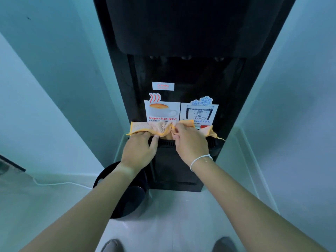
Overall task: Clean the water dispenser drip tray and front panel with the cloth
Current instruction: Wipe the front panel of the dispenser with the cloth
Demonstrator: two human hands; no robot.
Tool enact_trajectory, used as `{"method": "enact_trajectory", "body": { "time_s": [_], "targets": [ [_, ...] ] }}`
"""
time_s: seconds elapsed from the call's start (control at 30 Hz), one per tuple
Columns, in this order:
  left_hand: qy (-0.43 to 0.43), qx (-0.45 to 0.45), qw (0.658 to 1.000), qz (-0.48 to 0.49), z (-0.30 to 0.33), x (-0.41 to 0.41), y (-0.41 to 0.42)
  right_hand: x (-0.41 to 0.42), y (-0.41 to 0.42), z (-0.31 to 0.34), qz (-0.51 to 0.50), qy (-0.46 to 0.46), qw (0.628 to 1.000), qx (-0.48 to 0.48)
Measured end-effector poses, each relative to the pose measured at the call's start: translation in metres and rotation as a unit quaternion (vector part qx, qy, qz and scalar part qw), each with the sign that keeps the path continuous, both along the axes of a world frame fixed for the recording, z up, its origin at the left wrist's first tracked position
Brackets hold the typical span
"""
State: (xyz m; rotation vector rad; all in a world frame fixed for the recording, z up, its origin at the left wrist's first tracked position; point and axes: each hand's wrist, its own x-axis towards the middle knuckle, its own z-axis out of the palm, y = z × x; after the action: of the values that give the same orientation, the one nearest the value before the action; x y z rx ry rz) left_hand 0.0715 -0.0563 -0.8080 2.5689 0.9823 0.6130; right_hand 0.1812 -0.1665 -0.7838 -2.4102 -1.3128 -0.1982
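A tall black water dispenser (181, 73) stands in front of me, with hot and cold stickers on its recessed front panel (181, 110). An orange mesh cloth (163, 128) lies spread and bunched across the drip tray (166, 142), hiding most of its top. My left hand (141, 149) pinches the cloth's left part, thumb toward the tray's slotted front. My right hand (190, 140) grips the bunched middle of the cloth. A white string bracelet sits on the right wrist.
A round black bin (127, 193) stands on the floor to the dispenser's lower left, under my left forearm. A white cable (60, 183) runs along the floor at left. Pale walls close in on both sides. My shoes (223, 244) show at the bottom.
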Motion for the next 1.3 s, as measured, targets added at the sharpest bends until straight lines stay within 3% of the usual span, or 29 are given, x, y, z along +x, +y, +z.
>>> {"method": "enact_trajectory", "body": {
  "time_s": [0.2,0.43,0.7,1.1,1.3],
  "targets": [
    [0.008,0.030,0.998,-0.050,0.010,0.018,-0.015,0.038,-0.036,0.001,-0.099,0.018,0.995,-0.024],
    [0.008,0.064,0.994,-0.090,0.009,0.035,-0.039,0.039,-0.075,-0.015,-0.134,0.107,0.983,0.070],
    [-0.006,0.135,0.988,-0.079,0.004,-0.001,-0.052,-0.007,-0.092,-0.045,-0.132,0.056,0.968,0.204],
    [-0.073,0.076,0.994,0.024,-0.019,-0.046,-0.010,-0.034,-0.030,-0.048,-0.022,-0.075,0.985,0.151],
    [-0.083,0.065,0.994,0.025,-0.025,-0.045,-0.005,-0.039,-0.022,-0.046,-0.004,-0.093,0.987,0.132]
  ]
}}
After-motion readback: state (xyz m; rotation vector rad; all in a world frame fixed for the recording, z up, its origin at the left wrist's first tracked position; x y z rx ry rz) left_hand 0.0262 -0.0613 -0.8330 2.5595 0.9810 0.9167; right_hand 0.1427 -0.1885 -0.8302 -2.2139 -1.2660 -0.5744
